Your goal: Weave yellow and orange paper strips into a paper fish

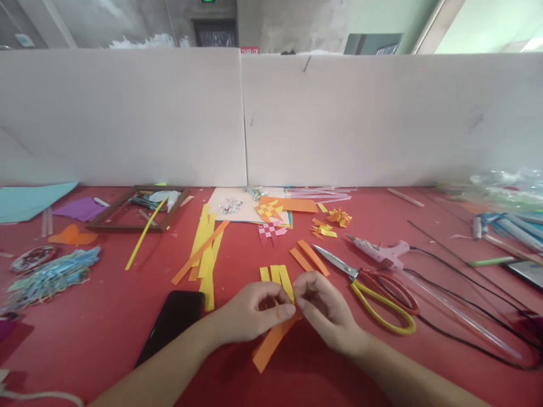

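Observation:
Close together at the front middle, my left hand [258,311] and my right hand [328,314] both have their fingers pinched. Between them runs an orange paper strip [274,346], its loose end slanting down toward the lower left. Several yellow paper strips [275,275] stick out beyond my fingertips, away from me. My left hand grips the strips with thumb and forefinger. At the orange strip's upper end, my right thumb and forefinger close on it. Where orange and yellow meet is mostly hidden by my fingers. Two short orange strips [313,257] lie just past my right hand.
Scissors [373,294] and a pink glue gun [384,254] with its cord lie at the right. A black phone [172,322] is beside my left forearm. Longer yellow strips [207,254], woven paper pieces [271,230] and a wooden frame [127,229] lie farther back, before white panels [123,118].

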A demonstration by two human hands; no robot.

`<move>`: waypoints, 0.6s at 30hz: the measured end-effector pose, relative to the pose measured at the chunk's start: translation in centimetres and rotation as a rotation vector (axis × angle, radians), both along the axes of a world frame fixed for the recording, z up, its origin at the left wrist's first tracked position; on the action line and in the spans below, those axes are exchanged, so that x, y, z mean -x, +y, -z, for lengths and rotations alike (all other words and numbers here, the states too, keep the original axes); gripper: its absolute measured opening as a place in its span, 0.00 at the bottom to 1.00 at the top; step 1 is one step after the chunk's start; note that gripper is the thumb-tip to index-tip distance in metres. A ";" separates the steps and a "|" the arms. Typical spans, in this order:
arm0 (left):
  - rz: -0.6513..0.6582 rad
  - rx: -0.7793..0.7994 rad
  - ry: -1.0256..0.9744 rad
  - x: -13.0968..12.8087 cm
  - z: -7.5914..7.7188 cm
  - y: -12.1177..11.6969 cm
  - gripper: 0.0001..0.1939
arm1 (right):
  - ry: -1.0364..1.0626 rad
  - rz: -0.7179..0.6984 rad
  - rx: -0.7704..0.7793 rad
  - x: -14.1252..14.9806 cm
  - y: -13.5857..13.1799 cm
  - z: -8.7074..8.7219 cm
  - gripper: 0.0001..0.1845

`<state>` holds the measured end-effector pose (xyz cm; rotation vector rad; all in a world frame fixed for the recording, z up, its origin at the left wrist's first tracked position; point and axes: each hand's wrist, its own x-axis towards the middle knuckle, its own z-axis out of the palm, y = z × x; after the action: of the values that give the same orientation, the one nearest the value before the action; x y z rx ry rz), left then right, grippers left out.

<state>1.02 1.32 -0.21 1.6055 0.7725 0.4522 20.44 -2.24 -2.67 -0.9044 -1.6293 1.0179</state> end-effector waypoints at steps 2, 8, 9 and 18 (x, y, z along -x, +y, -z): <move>-0.020 0.035 0.009 -0.2 -0.1 -0.1 0.15 | -0.040 -0.024 -0.048 0.0 0.0 0.0 0.04; -0.054 0.085 0.024 -0.3 0.2 0.0 0.12 | -0.137 -0.016 -0.192 0.3 0.0 -0.2 0.09; -0.054 0.089 0.009 -0.3 0.3 0.0 0.12 | -0.153 0.003 -0.202 0.3 0.0 -0.1 0.10; -0.091 -0.150 0.097 -0.3 0.1 0.1 0.09 | -0.163 0.053 -0.201 0.4 0.3 0.4 0.09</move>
<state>1.35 1.43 -0.35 1.7465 0.9058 0.5107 20.02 -1.97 -3.11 -0.9076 -1.7981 0.7448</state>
